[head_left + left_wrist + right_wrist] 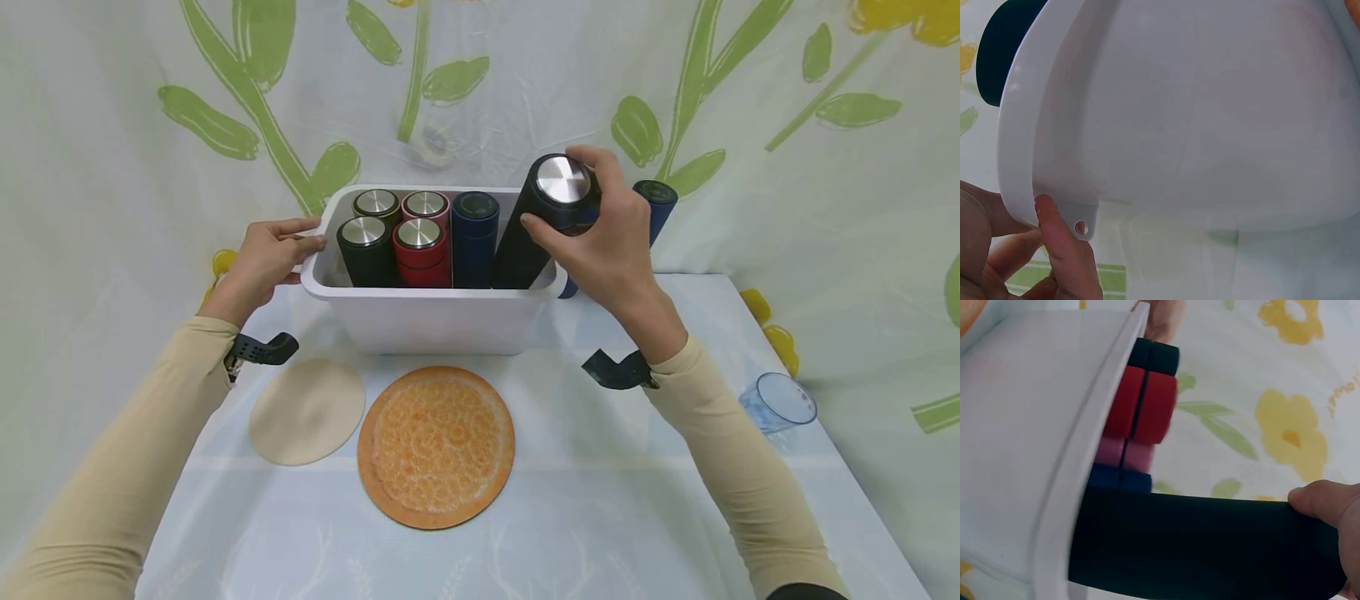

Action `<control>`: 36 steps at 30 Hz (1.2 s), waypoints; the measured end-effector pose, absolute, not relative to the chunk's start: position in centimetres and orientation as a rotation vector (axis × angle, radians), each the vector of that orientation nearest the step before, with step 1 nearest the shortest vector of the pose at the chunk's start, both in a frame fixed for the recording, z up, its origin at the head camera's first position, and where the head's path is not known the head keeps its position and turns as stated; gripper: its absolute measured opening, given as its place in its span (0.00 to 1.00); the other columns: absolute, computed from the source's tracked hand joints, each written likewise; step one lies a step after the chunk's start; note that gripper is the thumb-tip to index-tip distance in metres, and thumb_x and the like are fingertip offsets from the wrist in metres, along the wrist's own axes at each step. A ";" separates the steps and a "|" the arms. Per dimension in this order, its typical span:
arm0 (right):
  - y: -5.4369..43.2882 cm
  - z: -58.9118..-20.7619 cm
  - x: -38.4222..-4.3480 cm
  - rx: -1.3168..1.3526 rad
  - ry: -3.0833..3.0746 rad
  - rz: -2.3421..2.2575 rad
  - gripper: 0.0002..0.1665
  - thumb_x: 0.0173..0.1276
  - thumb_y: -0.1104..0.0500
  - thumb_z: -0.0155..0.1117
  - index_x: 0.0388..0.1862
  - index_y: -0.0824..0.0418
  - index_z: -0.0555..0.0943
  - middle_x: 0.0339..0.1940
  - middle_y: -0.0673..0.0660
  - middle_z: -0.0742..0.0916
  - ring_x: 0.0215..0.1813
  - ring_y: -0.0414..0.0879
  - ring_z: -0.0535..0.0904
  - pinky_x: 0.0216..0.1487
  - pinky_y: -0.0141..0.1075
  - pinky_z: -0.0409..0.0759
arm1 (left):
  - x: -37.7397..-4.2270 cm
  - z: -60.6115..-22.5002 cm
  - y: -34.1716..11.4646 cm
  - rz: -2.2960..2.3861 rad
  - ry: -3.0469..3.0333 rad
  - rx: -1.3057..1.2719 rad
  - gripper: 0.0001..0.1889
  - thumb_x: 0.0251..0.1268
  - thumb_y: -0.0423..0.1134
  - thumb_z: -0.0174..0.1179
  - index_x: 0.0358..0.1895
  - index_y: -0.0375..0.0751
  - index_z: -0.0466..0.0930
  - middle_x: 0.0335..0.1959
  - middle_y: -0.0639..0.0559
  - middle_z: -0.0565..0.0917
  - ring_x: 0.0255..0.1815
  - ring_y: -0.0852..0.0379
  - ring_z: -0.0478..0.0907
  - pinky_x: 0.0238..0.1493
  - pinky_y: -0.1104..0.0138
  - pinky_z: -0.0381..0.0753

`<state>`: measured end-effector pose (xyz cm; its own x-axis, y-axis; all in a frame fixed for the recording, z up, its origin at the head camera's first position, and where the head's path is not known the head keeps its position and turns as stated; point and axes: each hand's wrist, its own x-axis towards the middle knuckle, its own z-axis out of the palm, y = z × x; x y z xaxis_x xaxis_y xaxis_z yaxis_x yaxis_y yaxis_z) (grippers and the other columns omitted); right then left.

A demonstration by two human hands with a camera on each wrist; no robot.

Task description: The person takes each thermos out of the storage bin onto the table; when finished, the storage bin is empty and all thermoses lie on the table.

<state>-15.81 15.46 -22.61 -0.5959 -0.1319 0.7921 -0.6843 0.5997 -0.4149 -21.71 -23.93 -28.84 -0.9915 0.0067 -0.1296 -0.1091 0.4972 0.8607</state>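
Observation:
My right hand (611,225) grips a black thermos bottle (525,242) around its silver-lidded top. The bottle leans to the right, its lower part inside a white plastic bin (438,321). In the right wrist view the dark thermos body (1210,544) sticks out past the bin's rim. At the bin's left end my left hand (270,258) pinches the rim; the left wrist view shows a finger (1069,256) beside a small holed tab. Standing in the bin are two dark bottles, a red bottle (422,254), a pink bottle (427,202) and a blue bottle (475,242).
Another blue bottle (656,196) stands behind my right hand, outside the bin. Before the bin lie a beige round mat (307,412) and an orange patterned round mat (437,450). A clear blue glass (778,402) is near the table's right edge.

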 end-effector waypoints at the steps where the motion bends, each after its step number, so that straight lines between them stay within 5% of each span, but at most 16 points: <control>1: 15.5 -22.5 -15.7 0.642 -2.066 0.949 0.38 0.55 0.55 0.79 0.61 0.68 0.75 0.50 0.58 0.86 0.48 0.47 0.82 0.43 0.37 0.78 | -21.7 -28.8 -23.9 1.518 2.616 -0.089 0.29 0.77 0.46 0.55 0.77 0.45 0.63 0.69 0.36 0.72 0.64 0.40 0.72 0.39 0.70 0.82; 8: 15.6 -21.0 -14.4 0.568 -2.077 0.969 0.38 0.56 0.56 0.79 0.63 0.66 0.74 0.52 0.55 0.86 0.50 0.41 0.82 0.38 0.26 0.80 | -21.7 -28.8 -24.0 1.518 2.615 -0.091 0.30 0.76 0.47 0.55 0.77 0.46 0.62 0.70 0.36 0.71 0.64 0.40 0.72 0.40 0.70 0.82; 24: 16.2 -18.2 -11.7 0.484 -1.977 0.965 0.38 0.54 0.60 0.80 0.64 0.61 0.74 0.55 0.47 0.85 0.53 0.35 0.82 0.42 0.26 0.82 | -21.4 -28.6 -23.8 1.531 2.609 -0.089 0.29 0.77 0.45 0.54 0.77 0.46 0.63 0.69 0.36 0.72 0.62 0.43 0.73 0.38 0.72 0.82; 36: 18.4 -16.9 -10.5 0.398 -1.910 0.949 0.35 0.55 0.56 0.78 0.62 0.58 0.77 0.53 0.43 0.84 0.52 0.41 0.84 0.42 0.27 0.82 | -21.3 -28.5 -23.8 1.525 2.608 -0.094 0.29 0.77 0.46 0.54 0.77 0.46 0.62 0.69 0.36 0.72 0.64 0.41 0.72 0.40 0.71 0.82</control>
<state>-10.48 18.37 -16.89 -0.5113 0.1090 0.8525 -0.6137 0.6481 -0.4509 -21.33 -23.78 -28.55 -0.9910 0.0066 -0.1340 -0.1135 0.4906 0.8640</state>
